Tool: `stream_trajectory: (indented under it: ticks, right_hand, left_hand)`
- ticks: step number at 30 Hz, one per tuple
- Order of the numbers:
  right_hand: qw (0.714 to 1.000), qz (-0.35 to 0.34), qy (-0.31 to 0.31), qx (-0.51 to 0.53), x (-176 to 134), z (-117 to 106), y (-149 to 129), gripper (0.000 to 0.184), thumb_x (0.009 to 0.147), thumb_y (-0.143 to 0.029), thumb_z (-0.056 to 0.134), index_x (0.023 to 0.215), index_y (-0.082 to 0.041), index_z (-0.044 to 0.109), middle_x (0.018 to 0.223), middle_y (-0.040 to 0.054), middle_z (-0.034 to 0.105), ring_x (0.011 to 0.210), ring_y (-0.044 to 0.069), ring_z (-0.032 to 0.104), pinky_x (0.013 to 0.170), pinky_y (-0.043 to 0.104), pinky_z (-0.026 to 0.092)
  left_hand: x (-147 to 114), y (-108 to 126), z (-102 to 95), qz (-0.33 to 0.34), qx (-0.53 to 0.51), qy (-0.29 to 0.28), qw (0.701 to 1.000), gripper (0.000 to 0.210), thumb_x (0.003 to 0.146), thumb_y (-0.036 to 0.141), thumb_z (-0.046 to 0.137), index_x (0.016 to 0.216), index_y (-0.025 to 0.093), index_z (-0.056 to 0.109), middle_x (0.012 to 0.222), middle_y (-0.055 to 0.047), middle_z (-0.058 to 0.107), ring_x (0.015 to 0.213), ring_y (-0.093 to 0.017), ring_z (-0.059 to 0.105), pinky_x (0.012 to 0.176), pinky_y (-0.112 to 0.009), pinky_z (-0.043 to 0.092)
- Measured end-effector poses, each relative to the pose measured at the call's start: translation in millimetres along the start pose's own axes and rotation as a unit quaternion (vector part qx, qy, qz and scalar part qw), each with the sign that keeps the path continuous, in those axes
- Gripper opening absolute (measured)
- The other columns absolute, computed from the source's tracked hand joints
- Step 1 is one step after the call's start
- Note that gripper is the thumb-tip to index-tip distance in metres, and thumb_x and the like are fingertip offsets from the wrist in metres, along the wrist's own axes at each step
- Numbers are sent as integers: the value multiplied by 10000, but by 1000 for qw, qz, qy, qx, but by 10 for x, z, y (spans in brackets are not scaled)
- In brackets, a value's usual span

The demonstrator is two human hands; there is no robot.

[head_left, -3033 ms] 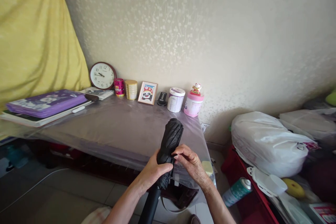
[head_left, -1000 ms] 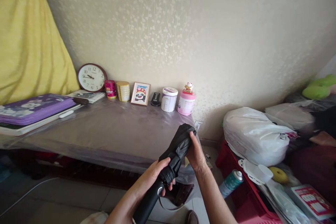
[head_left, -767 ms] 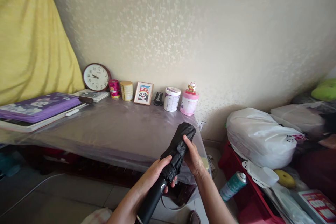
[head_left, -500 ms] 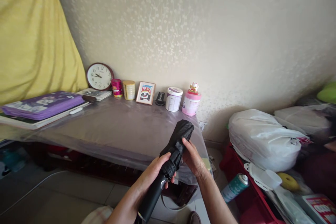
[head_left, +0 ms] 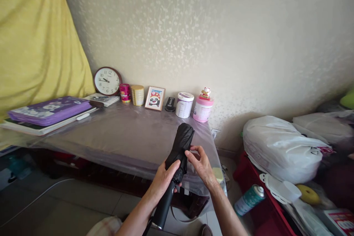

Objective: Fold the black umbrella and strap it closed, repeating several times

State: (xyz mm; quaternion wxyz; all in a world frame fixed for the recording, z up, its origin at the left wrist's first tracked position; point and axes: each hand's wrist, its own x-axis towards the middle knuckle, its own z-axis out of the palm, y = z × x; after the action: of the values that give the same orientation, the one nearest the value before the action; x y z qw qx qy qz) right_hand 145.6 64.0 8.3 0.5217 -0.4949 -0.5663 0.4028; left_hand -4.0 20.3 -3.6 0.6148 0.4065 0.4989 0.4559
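Observation:
A folded black umbrella (head_left: 181, 142) slants up in front of me, over the near edge of the covered table. My left hand (head_left: 165, 179) wraps round it where the gathered fabric meets the handle (head_left: 164, 204), thumb on top. At the right side of the folded canopy is my right hand (head_left: 200, 164), its thumb and index finger bent together at the fabric's edge. Its other fingers are curled and partly hidden. The handle end points down toward me.
Behind the umbrella is a plastic-covered table (head_left: 124, 136). Along the wall stand a clock (head_left: 107, 81), a picture frame (head_left: 155, 98), a white tub (head_left: 184, 105) and a pink tub (head_left: 202, 110). A purple folder (head_left: 49, 110) lies left. A red bin (head_left: 260, 199) with bags is at right.
The umbrella has turned a little and its tip has shifted left. My right hand has moved from holding round the canopy to a pinch at its right edge. My left hand keeps its grip.

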Motion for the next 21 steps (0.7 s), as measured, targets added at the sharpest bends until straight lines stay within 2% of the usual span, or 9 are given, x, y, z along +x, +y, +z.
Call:
stream_trajectory:
  ticks: [3, 6, 12, 18, 21]
  right_hand:
    - [1000, -4, -24, -5, -55, 69, -36, 353, 663, -462, 716, 827, -218, 521, 1029, 41, 644, 828, 208, 628, 689, 289, 473]
    - [1000, -7, -17, -8, -83, 129, -45, 354, 667, -464, 712, 781, -224, 477, 1014, 35, 645, 803, 206, 633, 667, 286, 475]
    - [1000, 4, 24, -15, -80, 152, -16, 383, 635, -475, 733, 781, -234, 474, 719, -8, 649, 688, 205, 619, 609, 284, 461]
    - [1000, -1, 4, 29, -73, 137, -4, 328, 688, -471, 690, 721, -223, 478, 707, -27, 611, 630, 148, 564, 577, 247, 439]
    - [997, 9, -9, 71, -75, 143, -7, 348, 684, -500, 680, 679, -210, 487, 813, -6, 633, 670, 145, 571, 579, 241, 452]
  left_hand:
    - [2, -38, 9, 13, 11, 11, 1000, 568, 715, 604, 589, 1071, 169, 507, 586, 28, 585, 461, -150, 598, 348, -194, 425]
    - [-11, -68, 10, 34, 23, 12, 999, 571, 726, 588, 593, 1123, 187, 502, 614, 30, 588, 470, -145, 597, 358, -193, 434]
    - [-37, -79, 15, 66, 59, 3, 996, 540, 760, 575, 559, 1138, 194, 501, 622, 40, 564, 467, -138, 584, 365, -196, 443]
    - [-50, -66, 19, 69, 62, 2, 996, 551, 766, 567, 554, 1167, 194, 487, 641, 35, 575, 475, -143, 590, 371, -208, 453]
    - [-36, -54, 11, 53, 31, 9, 998, 562, 733, 572, 594, 1133, 187, 504, 617, 39, 578, 475, -146, 596, 362, -200, 442]
